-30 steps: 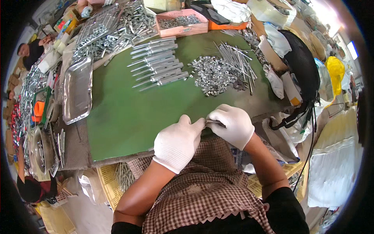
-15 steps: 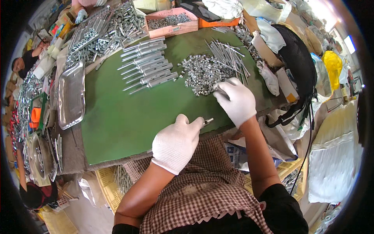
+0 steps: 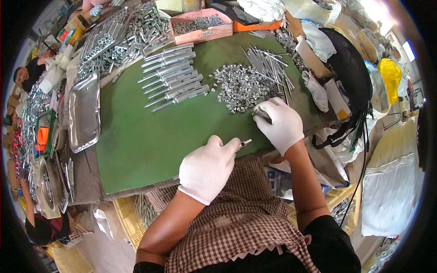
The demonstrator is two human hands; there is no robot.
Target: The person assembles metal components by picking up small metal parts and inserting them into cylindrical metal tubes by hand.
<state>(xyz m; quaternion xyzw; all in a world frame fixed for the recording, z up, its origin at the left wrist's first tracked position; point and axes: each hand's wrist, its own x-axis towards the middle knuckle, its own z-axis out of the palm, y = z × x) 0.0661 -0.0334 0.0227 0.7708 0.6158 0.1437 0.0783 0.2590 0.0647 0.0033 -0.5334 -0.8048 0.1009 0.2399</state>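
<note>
Your metal tube (image 3: 246, 143) is poking out past your L thumb + index, over the worktop's (image 3: 132, 145) near edge; your L hand (image 3: 205, 169) is gripping it snugly. Your R hand (image 3: 281, 123) is curling narrow just beside the pile of small metal fittings (image 3: 237, 86); can't tell if it's pinching a pc. Thin metal rods (image 3: 269, 66) are lying at the pile's R, pointed metal assemblies (image 3: 180, 82) are lying in a row to its L. Further L, a silver tray (image 3: 85, 113) is resting; a pink box (image 3: 202, 34) w/ small parts is sitting at the far edge.
</note>
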